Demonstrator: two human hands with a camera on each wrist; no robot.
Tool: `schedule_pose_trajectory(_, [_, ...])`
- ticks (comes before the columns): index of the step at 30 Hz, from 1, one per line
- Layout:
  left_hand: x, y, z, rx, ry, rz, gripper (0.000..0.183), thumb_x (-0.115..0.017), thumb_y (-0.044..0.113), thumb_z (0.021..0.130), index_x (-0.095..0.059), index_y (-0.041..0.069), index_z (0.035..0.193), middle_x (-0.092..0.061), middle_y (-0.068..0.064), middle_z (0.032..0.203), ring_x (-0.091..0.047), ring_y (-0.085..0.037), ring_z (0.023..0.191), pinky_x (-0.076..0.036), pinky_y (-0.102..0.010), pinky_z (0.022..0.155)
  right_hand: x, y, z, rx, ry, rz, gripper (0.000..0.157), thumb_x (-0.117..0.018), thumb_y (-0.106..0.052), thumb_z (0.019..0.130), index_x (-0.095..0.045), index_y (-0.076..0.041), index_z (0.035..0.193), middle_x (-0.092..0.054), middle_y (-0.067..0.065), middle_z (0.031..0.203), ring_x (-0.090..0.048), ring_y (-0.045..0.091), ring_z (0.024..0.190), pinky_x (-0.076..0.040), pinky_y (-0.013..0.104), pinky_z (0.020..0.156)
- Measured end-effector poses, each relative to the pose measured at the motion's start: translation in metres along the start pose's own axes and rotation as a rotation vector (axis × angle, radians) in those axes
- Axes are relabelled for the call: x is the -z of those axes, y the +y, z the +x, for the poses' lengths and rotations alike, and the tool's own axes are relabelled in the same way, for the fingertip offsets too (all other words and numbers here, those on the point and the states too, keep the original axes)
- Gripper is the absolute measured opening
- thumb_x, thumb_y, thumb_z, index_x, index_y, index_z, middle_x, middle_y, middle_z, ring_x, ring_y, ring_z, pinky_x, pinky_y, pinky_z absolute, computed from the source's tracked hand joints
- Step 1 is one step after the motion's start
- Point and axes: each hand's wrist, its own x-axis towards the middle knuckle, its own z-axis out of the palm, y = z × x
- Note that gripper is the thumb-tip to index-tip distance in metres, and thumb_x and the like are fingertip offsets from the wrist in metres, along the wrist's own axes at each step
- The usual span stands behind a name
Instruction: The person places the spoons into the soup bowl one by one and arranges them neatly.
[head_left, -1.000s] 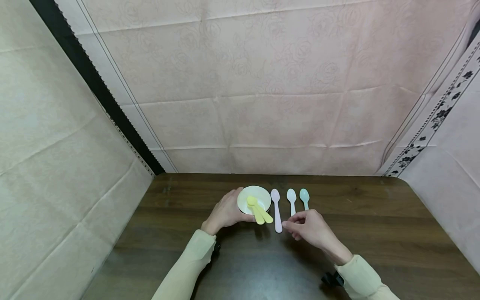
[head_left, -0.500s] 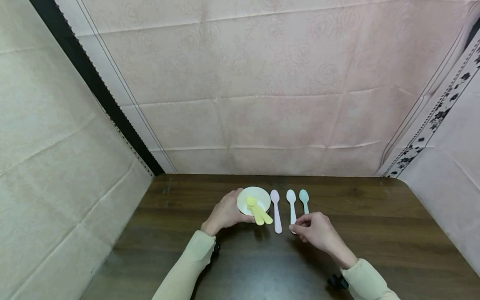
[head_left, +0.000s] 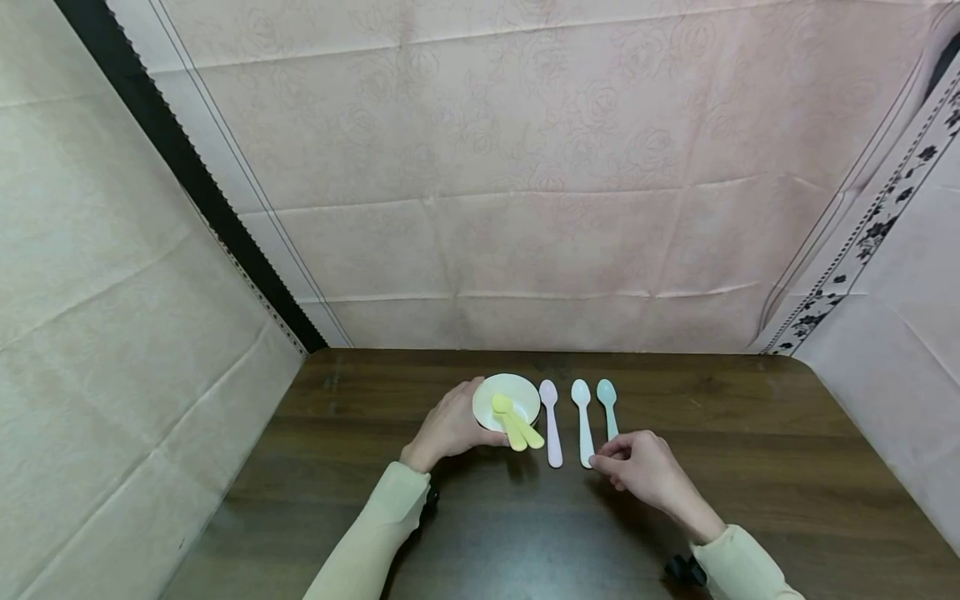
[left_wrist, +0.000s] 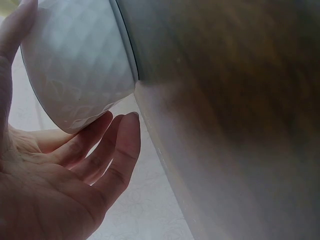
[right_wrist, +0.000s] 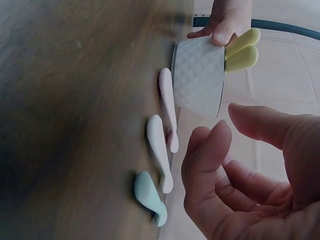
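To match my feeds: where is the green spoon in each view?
Head: green spoon lower right of centre, its near end behind the right hand.
Left wrist: not in it.
Right wrist: low, just left of centre.
Shared landmark: the bowl, seen in all three.

A dark brown, wood-grained table [head_left: 525, 542]. Behind it, a creased pale pink cloth [head_left: 562, 167] with faint roses. Left, cream cloth [head_left: 135, 275] beside a slanting black band [head_left: 200, 183]; right, white cloth [head_left: 892, 358] with a floral border [head_left: 876, 233].
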Motion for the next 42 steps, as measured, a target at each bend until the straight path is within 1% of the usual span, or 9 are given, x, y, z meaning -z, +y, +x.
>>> schedule_pose_trajectory(6, [0.000, 0.000, -0.001, 0.000, 0.008, 0.008, 0.105, -0.102, 0.052, 0.071, -0.054, 0.009, 0.154, -0.070, -0.011, 0.138, -0.065, -0.032, 0.127, -0.056, -0.055, 0.104, 0.001, 0.005, -0.001, 0.028, 0.022, -0.029, 0.010, -0.085, -0.019, 0.093, -0.081, -0.009, 0.092, -0.075, 0.002, 0.074, -0.065, 0.012, 0.061, -0.048, 0.027, 0.059])
schedule_pose_trajectory(9, [0.001, 0.000, -0.001, 0.004, 0.007, 0.003, 0.105, -0.102, 0.051, 0.071, -0.054, 0.009, 0.154, -0.070, -0.011, 0.137, -0.065, -0.033, 0.126, -0.056, -0.055, 0.104, 0.003, 0.009, 0.000, 0.051, 0.035, -0.052, 0.010, -0.085, -0.019, 0.093, -0.081, -0.010, 0.091, -0.075, 0.001, 0.074, -0.065, 0.011, 0.060, -0.047, 0.027, 0.057])
schedule_pose_trajectory(13, [0.001, 0.000, -0.001, 0.006, 0.001, 0.002, 0.105, -0.102, 0.051, 0.071, -0.053, 0.010, 0.155, -0.070, -0.010, 0.138, -0.065, -0.032, 0.126, -0.056, -0.054, 0.105, 0.005, 0.013, 0.000, 0.056, 0.057, -0.090, 0.012, -0.085, -0.020, 0.093, -0.080, -0.010, 0.089, -0.075, 0.000, 0.072, -0.065, 0.011, 0.060, -0.047, 0.027, 0.056])
schedule_pose_trajectory(20, [0.000, -0.002, 0.000, 0.001, 0.000, 0.007, 0.105, -0.101, 0.052, 0.071, -0.053, 0.010, 0.154, -0.070, -0.010, 0.138, -0.065, -0.032, 0.126, -0.056, -0.055, 0.105, 0.008, 0.019, 0.004, 0.053, 0.080, -0.147, 0.013, -0.085, -0.020, 0.093, -0.080, -0.009, 0.088, -0.074, -0.002, 0.072, -0.064, 0.010, 0.060, -0.047, 0.027, 0.059])
schedule_pose_trajectory(26, [-0.001, -0.003, 0.001, -0.002, 0.005, 0.002, 0.103, -0.102, 0.053, 0.070, -0.055, 0.013, 0.153, -0.070, -0.008, 0.137, -0.065, -0.031, 0.127, -0.055, -0.053, 0.106, 0.011, 0.024, 0.008, 0.040, 0.107, -0.206, 0.015, -0.085, -0.020, 0.093, -0.081, -0.007, 0.087, -0.072, -0.003, 0.070, -0.062, 0.010, 0.062, -0.048, 0.029, 0.063])
schedule_pose_trajectory(33, [-0.001, -0.002, 0.000, -0.001, 0.003, -0.005, 0.104, -0.101, 0.054, 0.070, -0.055, 0.012, 0.153, -0.070, -0.008, 0.138, -0.065, -0.031, 0.127, -0.055, -0.054, 0.105, 0.014, 0.028, 0.015, 0.020, 0.104, -0.238, 0.014, -0.085, -0.017, 0.093, -0.081, -0.005, 0.088, -0.073, -0.001, 0.075, -0.060, 0.013, 0.067, -0.047, 0.030, 0.061])
schedule_pose_trajectory(37, [-0.001, -0.001, -0.001, -0.001, 0.000, -0.008, 0.103, -0.101, 0.054, 0.071, -0.054, 0.012, 0.153, -0.070, -0.008, 0.139, -0.065, -0.030, 0.127, -0.055, -0.054, 0.106, 0.014, 0.030, 0.017, 0.024, 0.110, -0.256, 0.015, -0.085, -0.018, 0.093, -0.081, -0.005, 0.086, -0.072, -0.001, 0.074, -0.059, 0.013, 0.068, -0.047, 0.031, 0.062])
schedule_pose_trajectory(42, [-0.001, 0.000, 0.000, -0.002, 0.001, -0.011, 0.102, -0.101, 0.053, 0.072, -0.055, 0.013, 0.153, -0.070, -0.007, 0.138, -0.065, -0.030, 0.127, -0.055, -0.053, 0.106, 0.014, 0.032, 0.019, 0.021, 0.106, -0.265, 0.020, -0.085, -0.022, 0.093, -0.078, -0.008, 0.080, -0.067, -0.002, 0.069, -0.057, 0.014, 0.067, -0.045, 0.031, 0.061])
